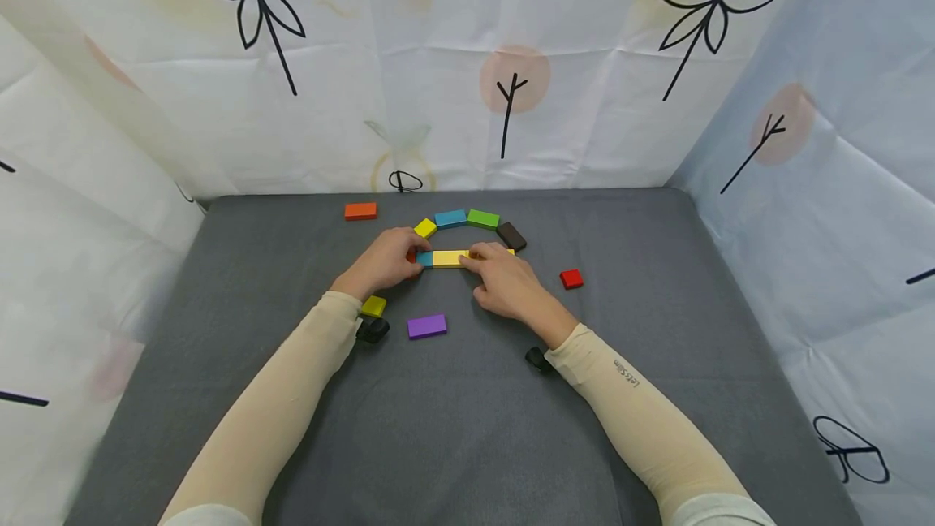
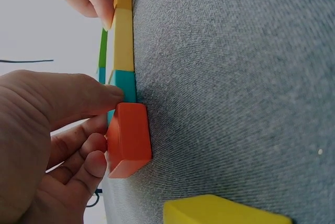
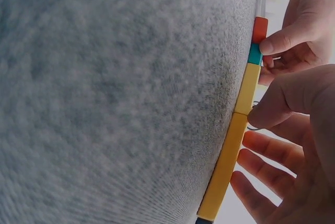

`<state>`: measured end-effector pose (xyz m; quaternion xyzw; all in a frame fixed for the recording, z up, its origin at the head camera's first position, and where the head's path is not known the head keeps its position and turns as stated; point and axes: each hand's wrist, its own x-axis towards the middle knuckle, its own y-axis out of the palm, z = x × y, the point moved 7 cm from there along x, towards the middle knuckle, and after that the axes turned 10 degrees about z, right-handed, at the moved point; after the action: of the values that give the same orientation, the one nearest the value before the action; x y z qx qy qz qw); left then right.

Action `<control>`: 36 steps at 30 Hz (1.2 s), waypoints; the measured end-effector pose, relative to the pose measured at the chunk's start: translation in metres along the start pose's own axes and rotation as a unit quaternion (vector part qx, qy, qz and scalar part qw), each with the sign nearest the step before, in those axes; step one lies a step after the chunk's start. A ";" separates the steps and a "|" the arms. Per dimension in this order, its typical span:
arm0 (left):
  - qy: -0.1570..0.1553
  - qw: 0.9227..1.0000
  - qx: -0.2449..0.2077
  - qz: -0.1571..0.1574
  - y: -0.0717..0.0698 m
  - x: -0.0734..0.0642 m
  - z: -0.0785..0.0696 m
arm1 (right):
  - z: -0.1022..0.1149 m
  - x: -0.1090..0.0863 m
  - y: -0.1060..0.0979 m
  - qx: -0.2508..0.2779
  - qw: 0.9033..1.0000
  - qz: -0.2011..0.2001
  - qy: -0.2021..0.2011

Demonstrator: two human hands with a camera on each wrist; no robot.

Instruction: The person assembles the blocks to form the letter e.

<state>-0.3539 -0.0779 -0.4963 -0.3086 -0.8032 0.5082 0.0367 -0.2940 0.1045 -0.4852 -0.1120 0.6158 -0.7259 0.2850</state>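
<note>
A row of blocks lies on the grey cloth: an orange-red block [image 2: 133, 132], a teal block [image 2: 125, 84], a light yellow block [image 3: 247, 89] and a longer amber block [image 3: 222, 171], end to end. My left hand [image 1: 389, 258] pinches the teal block, thumb in front and fingers behind, beside the orange-red one. My right hand [image 1: 507, 278] holds the amber block near its seam with the light yellow one, thumb at the seam and fingers along the far edge. In the head view this hand covers much of the amber block.
Behind the row, a yellow block [image 1: 425, 228], a blue block [image 1: 450, 219], a green block [image 1: 484, 219] and a dark brown block [image 1: 511, 236] form an arch. Nearby lie an orange block [image 1: 361, 211], a red block [image 1: 571, 279], a purple block [image 1: 427, 326] and another yellow block [image 1: 374, 306].
</note>
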 end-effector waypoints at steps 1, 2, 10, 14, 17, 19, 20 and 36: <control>0.000 1.000 -0.001 -0.001 0.000 0.000 0.000 | 0.000 0.000 0.000 -0.001 1.000 0.001 0.000; 0.000 1.000 -0.001 -0.002 0.000 -0.001 0.000 | 0.001 0.000 0.000 -0.001 1.000 0.002 -0.001; -0.005 0.999 -0.023 -0.024 -0.003 -0.010 0.002 | 0.002 0.001 0.001 -0.008 1.000 0.004 0.000; -0.009 0.998 -0.043 -0.041 -0.005 -0.018 0.003 | 0.002 0.001 0.001 -0.013 1.000 0.003 0.003; -0.004 0.997 -0.055 -0.052 -0.008 -0.025 0.003 | 0.003 0.001 0.001 -0.015 1.000 0.001 0.005; -0.004 0.996 -0.062 -0.059 -0.011 -0.030 0.004 | 0.003 0.001 0.000 -0.017 1.000 0.000 0.005; -0.006 0.996 -0.064 -0.061 -0.012 -0.033 0.004 | 0.003 0.001 0.000 -0.018 1.000 -0.001 0.006; -0.046 0.988 -0.086 -0.124 -0.020 -0.104 0.025 | 0.004 0.001 -0.001 -0.018 1.000 -0.001 0.006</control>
<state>-0.2886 -0.1588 -0.4653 -0.1855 -0.8767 0.4424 0.0359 -0.2929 0.1005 -0.4832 -0.1135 0.6306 -0.7154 0.2786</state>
